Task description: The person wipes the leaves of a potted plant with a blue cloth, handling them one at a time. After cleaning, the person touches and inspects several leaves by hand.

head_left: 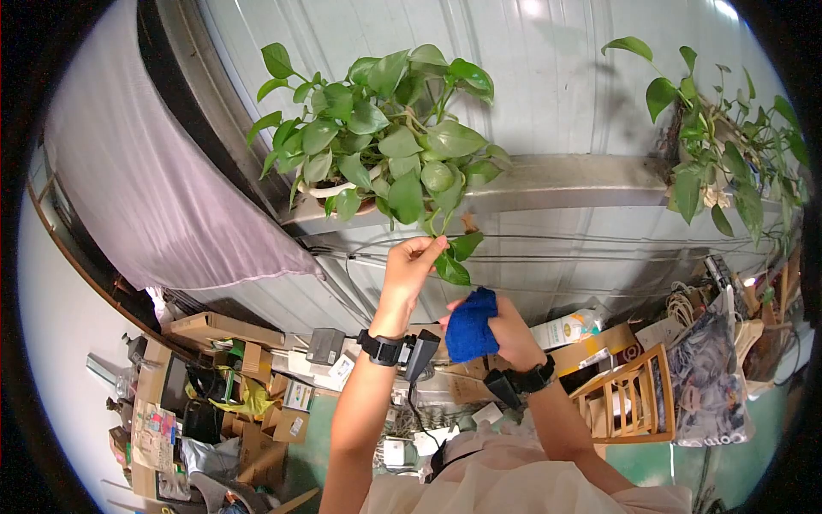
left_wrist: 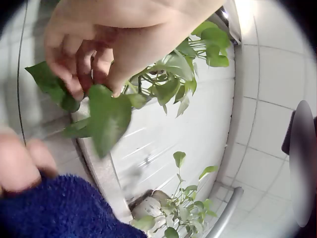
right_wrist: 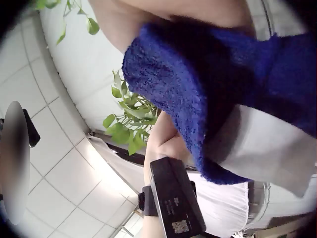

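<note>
Left hand (head_left: 411, 261): thumb and fingertips pinch the base of 1 hanging leaf (head_left: 451, 270) of the plant (head_left: 385, 137) on the ledge (head_left: 556, 180). The leaf hangs below the pot.

Right hand (head_left: 514, 330): fingers are curled round a bunched blue cloth (head_left: 471, 325), just below the leaf and apparently not touching it.

Judgement: the leaf is presented and the cloth is ready, but wiping has not yet begun. Whether any other leaf is already wiped cannot be told.

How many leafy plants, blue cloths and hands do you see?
Leafy plants: 2
Blue cloth: 1
Hands: 2, left hand pinching a leaf, right hand holding the cloth
Total: 5
</note>
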